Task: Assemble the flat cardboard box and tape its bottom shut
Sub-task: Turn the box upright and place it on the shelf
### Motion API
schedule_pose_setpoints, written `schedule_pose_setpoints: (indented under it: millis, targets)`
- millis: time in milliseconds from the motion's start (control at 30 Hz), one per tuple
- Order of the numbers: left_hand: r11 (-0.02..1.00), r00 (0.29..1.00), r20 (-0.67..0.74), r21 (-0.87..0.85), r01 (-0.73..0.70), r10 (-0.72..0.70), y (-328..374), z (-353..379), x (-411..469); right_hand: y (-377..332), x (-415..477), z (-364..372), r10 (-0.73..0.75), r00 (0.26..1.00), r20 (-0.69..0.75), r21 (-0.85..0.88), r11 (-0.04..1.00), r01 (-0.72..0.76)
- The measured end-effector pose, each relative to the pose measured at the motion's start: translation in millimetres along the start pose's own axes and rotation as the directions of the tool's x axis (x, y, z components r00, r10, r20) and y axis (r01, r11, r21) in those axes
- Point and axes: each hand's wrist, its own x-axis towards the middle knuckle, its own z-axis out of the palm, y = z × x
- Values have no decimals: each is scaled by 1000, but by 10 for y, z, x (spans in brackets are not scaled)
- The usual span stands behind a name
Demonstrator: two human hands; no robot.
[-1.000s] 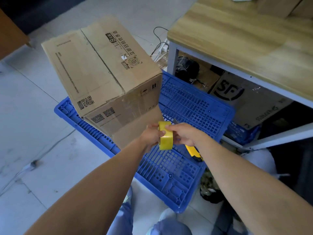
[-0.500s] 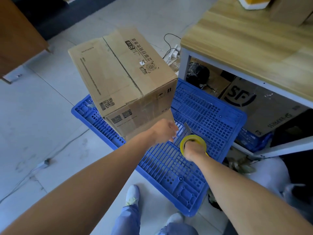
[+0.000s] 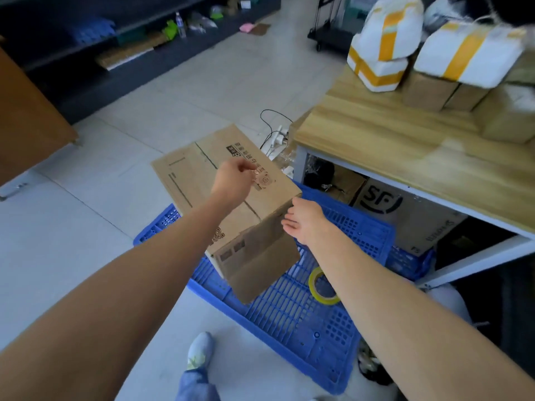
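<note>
On the blue plastic pallet (image 3: 312, 322) the tape roll (image 3: 322, 285) now lies flat, out of the right hand (image 3: 304, 224), which a moment ago gripped it and now spreads open against the cardboard box (image 3: 202, 180) corner. The left hand (image 3: 234, 180), fingers loosely curled and gripping nothing, has moved up onto the top seam. The box stands erected on the pallet beside the counter (image 3: 405, 146), one flap hanging; taping looks paused while they steady it.
</note>
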Motion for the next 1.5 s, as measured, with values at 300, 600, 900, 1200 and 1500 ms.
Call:
schedule_pose_setpoints:
  millis: [300,600,900,1200,1500]
  targets:
    - [843,990,124,525,-116,59,-475,-656,1132,64,60,598,75,969,-234,289,957,-4]
    - [733,962,271,662,-157,-40,-838,-799,1943,237,168,1012,112,902,-418,318,948,30]
    - [786,931,343,607,-117,-126,-864,-822,2183,254,200,1103,165,895,-413,374,927,1]
    - [814,912,368,577,-69,-183,-883,-926,2139,388,119,1115,180,900,-396,367,930,-25]
    - [924,888,394,375,79,-236,-985,-962,2252,382,52,1188,162,893,-420,390,920,16]
